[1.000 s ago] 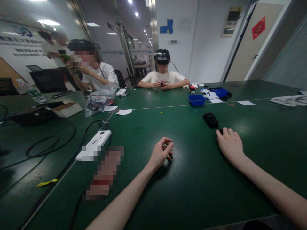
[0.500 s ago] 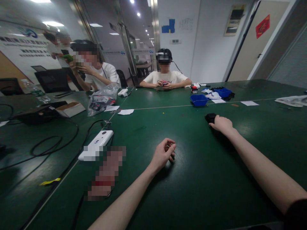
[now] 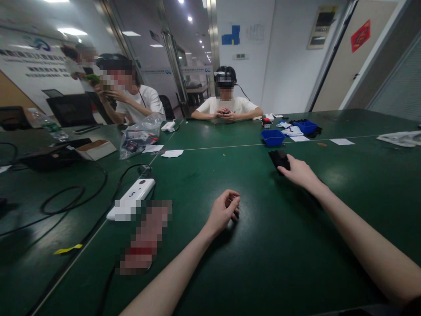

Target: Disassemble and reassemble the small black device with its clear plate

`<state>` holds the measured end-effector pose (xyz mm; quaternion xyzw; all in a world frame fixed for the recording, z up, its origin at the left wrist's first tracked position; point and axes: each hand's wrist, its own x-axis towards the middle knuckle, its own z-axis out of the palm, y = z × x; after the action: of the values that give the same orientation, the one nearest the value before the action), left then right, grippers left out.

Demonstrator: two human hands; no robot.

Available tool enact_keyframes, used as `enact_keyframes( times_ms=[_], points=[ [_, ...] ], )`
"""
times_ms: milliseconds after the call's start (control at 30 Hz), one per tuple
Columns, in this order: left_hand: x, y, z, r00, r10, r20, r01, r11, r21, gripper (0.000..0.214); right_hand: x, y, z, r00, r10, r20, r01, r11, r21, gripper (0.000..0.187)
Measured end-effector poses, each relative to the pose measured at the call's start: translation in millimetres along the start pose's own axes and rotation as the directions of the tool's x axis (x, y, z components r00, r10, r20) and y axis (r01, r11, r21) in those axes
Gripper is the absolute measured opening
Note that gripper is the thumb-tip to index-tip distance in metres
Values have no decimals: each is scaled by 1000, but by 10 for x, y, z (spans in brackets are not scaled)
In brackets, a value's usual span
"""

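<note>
Two things had moved in that last second, hadn't they?
— Yes: the right hand (image 3: pixel 297 172) and the black block (image 3: pixel 279 159). A second before, that hand lay flat on the green table (image 3: pixel 197 175), nearer the body, with the block a little apart beyond its fingertips. Now the arm was stretched out and the fingertips were touching the block's near edge. The block itself sat farther left, nearer the blue tray (image 3: pixel 272 137), so contact had been made and it had apparently been slid.
— Was it gripped?
— I couldn't tell. The fingers lay against it, but whether they closed round it was hidden.
— And the left hand (image 3: pixel 225 211)?
— Unchanged: loosely curled, thumb and forefinger pressed together on a small dark piece (image 3: pixel 236 215) against the tabletop.
— Surfaces?
— The block was matt and boxy, hard plastic by its look. The table was smooth with a dull sheen and a pale seam line across it. The tray was glossy, shallow and rectangular.
</note>
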<state>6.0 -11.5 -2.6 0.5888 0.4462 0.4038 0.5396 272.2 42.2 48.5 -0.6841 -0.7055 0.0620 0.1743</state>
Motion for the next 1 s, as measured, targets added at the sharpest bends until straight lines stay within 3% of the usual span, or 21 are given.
enact_keyframes(
  times_ms=[67,100,167,267,367,467,533,567,633,700,767,833,900,1000],
  points=[
    [9,-13,-2,1000,3,-17,-4,1000,-30,30,-134,-181,80,991,-4,137,-39,949,313,36],
    [14,-21,-3,999,4,-35,-6,999,-47,32,-210,-278,143,973,-24,229,-98,857,506,38],
    [29,-39,-5,996,-4,-86,-4,996,-85,37,-359,-455,294,908,-120,401,-279,540,794,41],
    [53,-67,-13,990,-27,-139,10,992,-122,41,-533,-620,502,778,-345,525,-484,205,851,43],
    [64,-75,-28,983,-8,-185,-8,996,-89,33,-625,-668,597,664,-504,552,-590,99,801,43],
    [58,-55,-37,976,5,-218,-16,999,-45,22,-654,-674,589,603,-543,584,-612,153,775,44],
    [52,-41,-34,974,8,-226,-15,1000,-26,17,-630,-667,566,599,-531,599,-578,231,783,43],
    [49,-37,-30,974,10,-226,-15,1000,-20,15,-600,-652,557,618,-502,604,-542,284,791,41],
    [49,-39,-21,981,3,-195,-5,1000,-10,13,-504,-584,545,719,-370,588,-432,424,796,36],
    [53,-46,-13,989,-16,-145,15,1000,-8,13,-374,-450,538,869,-175,463,-269,617,739,32],
    [56,-47,-6,992,-33,-120,32,999,-7,13,-244,-263,534,981,-62,182,-48,836,547,32],
    [54,-36,-2,991,-48,-124,48,999,0,13,-140,-63,541,992,-94,-89,110,975,195,36],
    [47,-17,-1,990,-64,-125,67,998,16,13,-72,99,563,972,-132,-196,113,988,-108,44],
    [32,9,-6,991,-66,-116,70,997,31,13,-19,215,609,975,-88,-202,12,936,-351,56]
  ],
)
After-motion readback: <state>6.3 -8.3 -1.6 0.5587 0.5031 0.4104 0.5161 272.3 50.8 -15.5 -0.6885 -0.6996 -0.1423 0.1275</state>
